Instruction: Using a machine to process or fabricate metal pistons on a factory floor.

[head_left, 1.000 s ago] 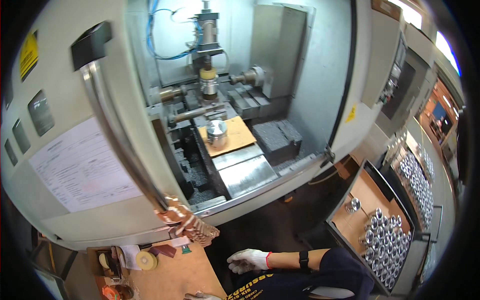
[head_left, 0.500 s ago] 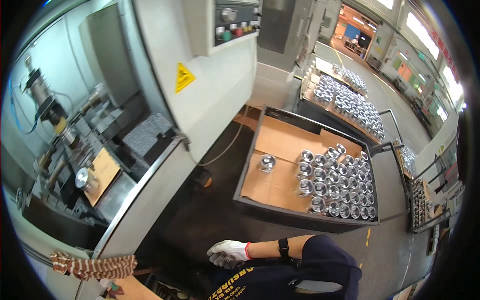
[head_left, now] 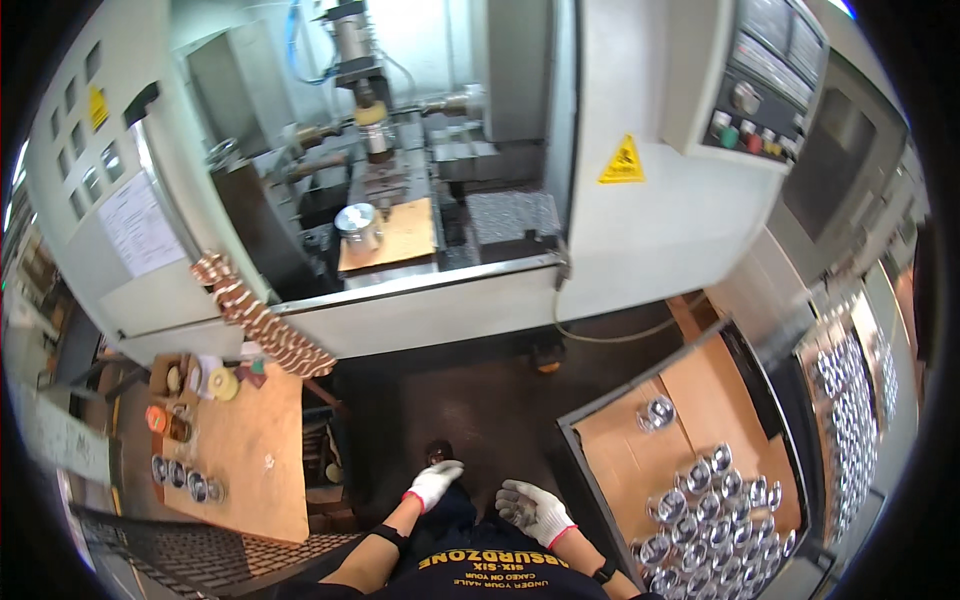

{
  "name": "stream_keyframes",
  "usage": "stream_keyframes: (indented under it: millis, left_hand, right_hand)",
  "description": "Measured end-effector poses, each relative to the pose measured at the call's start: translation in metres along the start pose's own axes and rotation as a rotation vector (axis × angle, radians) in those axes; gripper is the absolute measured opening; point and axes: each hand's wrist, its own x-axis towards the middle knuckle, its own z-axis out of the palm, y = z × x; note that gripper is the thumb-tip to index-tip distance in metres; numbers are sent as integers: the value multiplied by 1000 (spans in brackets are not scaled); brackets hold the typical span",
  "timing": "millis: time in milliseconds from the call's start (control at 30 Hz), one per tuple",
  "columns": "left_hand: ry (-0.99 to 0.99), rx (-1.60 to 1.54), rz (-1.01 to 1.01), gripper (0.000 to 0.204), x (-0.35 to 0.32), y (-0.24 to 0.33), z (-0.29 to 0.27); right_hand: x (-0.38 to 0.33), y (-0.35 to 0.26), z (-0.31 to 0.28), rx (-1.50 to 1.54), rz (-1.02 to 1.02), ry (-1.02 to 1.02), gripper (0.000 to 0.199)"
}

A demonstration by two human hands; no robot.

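Both my hands hang in front of my body in white work gloves with nothing in them. My left hand has its fingers stretched out to the right. Beside it, my right hand is loosely bent, its grey palm side showing and its fingers apart. A shiny metal piston stands on a cardboard sheet inside the machine, beneath a vertical tool head. To my right, a cart lined with cardboard carries many pistons, with a lone piston apart from the cluster.
The machine's sill runs across ahead, with a striped cloth over its left end. At left, a wooden table bears several pistons, jars and a tape roll. A control panel hangs at upper right; a hose trails below.
My view has swung left from the cart to face the machine. The left hand has come into view, and the table at left now shows. The piston in the machine stays on its cardboard.
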Motion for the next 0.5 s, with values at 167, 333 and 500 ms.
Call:
stream_keyframes:
  millis: [167,333,500]
  left_hand:
    - [-284,617,137,48,-10,73,-31]
    - [-246,679,149,49,2,97,-94]
    - [-37,579,328,42,16,135,-185]
  right_hand:
    - [35,-16,30,-62,41,-22,31]
    - [102,-33,85,-173,114,-77,33]
    - [144,-58,185,-351,122,-214,35]
